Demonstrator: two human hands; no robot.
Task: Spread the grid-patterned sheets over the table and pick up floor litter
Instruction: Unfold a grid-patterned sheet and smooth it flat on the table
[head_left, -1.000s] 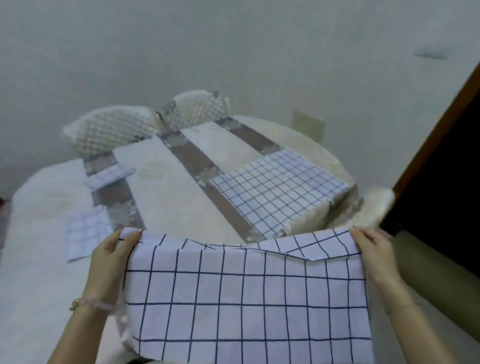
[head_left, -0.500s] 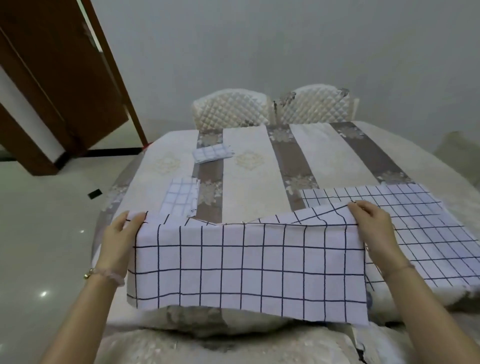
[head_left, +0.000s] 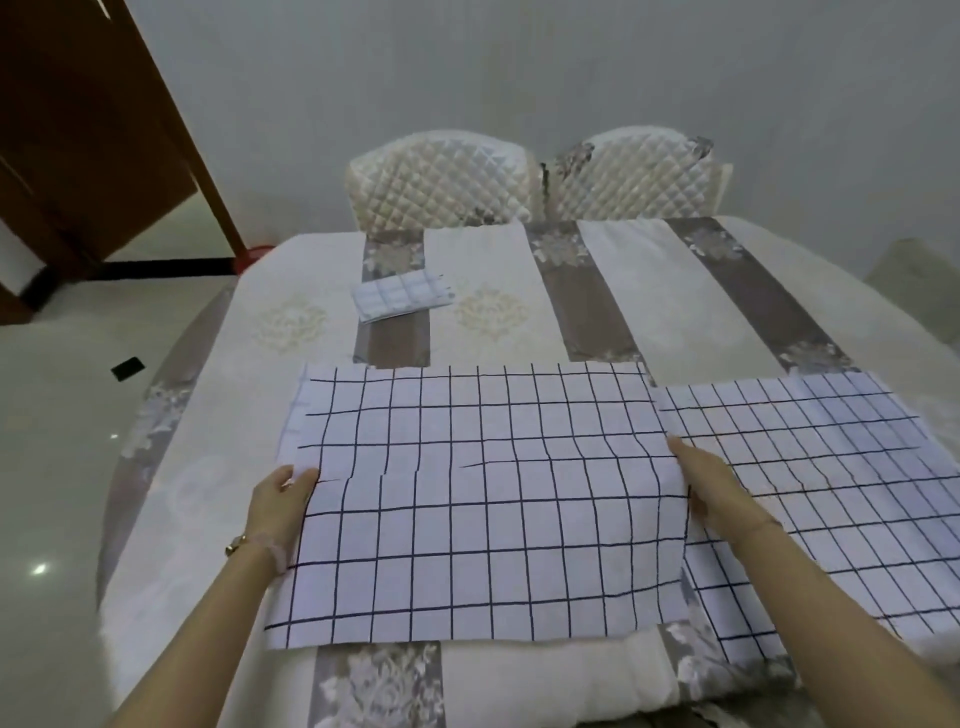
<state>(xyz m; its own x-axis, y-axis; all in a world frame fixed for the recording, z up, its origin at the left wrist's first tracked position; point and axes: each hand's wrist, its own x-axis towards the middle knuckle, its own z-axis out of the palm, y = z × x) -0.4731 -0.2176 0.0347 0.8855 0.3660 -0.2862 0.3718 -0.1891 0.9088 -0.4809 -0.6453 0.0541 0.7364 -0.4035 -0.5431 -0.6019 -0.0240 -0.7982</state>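
Note:
A white sheet with a dark grid (head_left: 478, 499) lies unfolded on the near part of the table (head_left: 675, 312). My left hand (head_left: 278, 504) holds its left edge with the thumb on top. My right hand (head_left: 714, 488) grips its right edge. A second grid sheet (head_left: 831, 488) lies flat to the right, its left edge tucked under or against the first. A small folded grid sheet (head_left: 402, 295) rests farther back on the table. A small dark piece of litter (head_left: 127, 369) lies on the floor to the left.
The table wears a cream cloth with brown floral stripes. Two quilted chairs (head_left: 441, 182) (head_left: 636, 174) stand at its far side against the wall. A brown door (head_left: 93, 130) is at the left, with shiny floor below and something red (head_left: 253, 254) by the doorframe.
The sheet I held up folded has opened and dropped flat onto the table, covering the small grid piece at the left. My hands slid down to its side edges.

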